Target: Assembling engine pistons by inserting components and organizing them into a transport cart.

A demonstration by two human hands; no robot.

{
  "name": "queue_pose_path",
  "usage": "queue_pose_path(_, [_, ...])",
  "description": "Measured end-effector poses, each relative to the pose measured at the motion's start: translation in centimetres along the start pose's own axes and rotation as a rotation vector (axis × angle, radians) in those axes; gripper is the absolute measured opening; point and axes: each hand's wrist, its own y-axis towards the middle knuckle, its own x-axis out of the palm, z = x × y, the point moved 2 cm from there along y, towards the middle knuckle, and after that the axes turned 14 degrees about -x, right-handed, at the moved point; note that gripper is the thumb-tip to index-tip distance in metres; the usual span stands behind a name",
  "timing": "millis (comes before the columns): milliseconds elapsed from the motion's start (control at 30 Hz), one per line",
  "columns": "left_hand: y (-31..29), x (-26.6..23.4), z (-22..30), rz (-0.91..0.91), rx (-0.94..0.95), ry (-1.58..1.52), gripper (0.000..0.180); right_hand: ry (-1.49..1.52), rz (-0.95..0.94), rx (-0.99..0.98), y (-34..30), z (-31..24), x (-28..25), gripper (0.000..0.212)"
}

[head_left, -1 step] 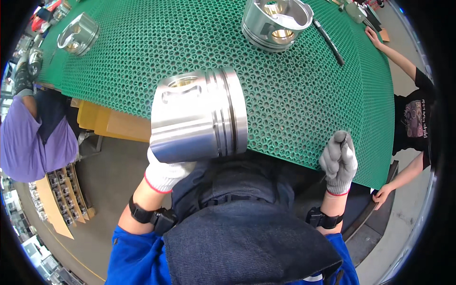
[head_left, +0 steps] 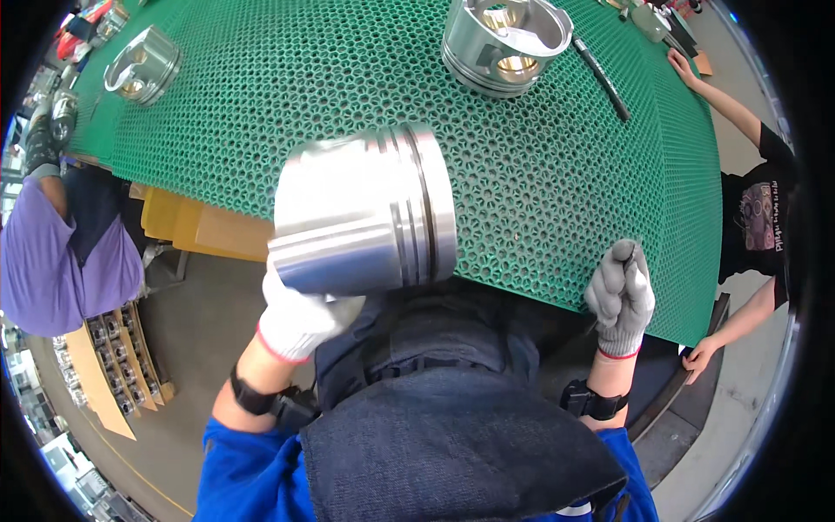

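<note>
A large shiny metal piston (head_left: pixel 352 213) lies on its side in the air over the near edge of the green table mat. My left hand (head_left: pixel 304 322), in a white knit glove, grips it from below and the left; most of the fingers are hidden behind the metal. The ring grooves face right, and the pin hole is turned almost out of sight at the top. My gloved right hand (head_left: pixel 621 291) rests at the mat's near right edge with its fingers curled. A small dark thing shows at its fingertips, too small to name.
On the green mat (head_left: pixel 539 191) stand a piston (head_left: pixel 504 52) at the back and another (head_left: pixel 143 65) at far left. A black marker (head_left: pixel 602 78) lies right of the back piston. A co-worker (head_left: pixel 757 209) stands at right, another person (head_left: pixel 70 235) at left, near boxed parts (head_left: pixel 113 361).
The held piston has rolled slightly in my left hand, so its pin hole shows less. My left wrist has shifted a little. The right hand has stayed still.
</note>
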Motion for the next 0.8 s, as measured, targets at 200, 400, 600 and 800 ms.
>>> queue_pose_path(200, [6.5,-3.9,2.5,-0.248,-0.790,-1.666,0.051,0.010,0.106,0.008,0.0,-0.2,-0.7,0.028])
queue_pose_path(400, [5.0,-1.1,1.9,0.048,-0.425,-0.893,0.057,0.009,0.180,-0.028,-0.1,-0.3,-0.6,0.039])
queue_pose_path(600, [8.3,-1.6,2.3,-0.078,-0.409,-0.604,0.053,-0.131,0.197,-0.038,0.1,0.1,-1.3,0.047])
queue_pose_path(800, [9.5,-3.3,7.8,0.003,0.458,0.157,0.058,0.128,0.051,-0.135,0.2,0.0,-0.8,0.042])
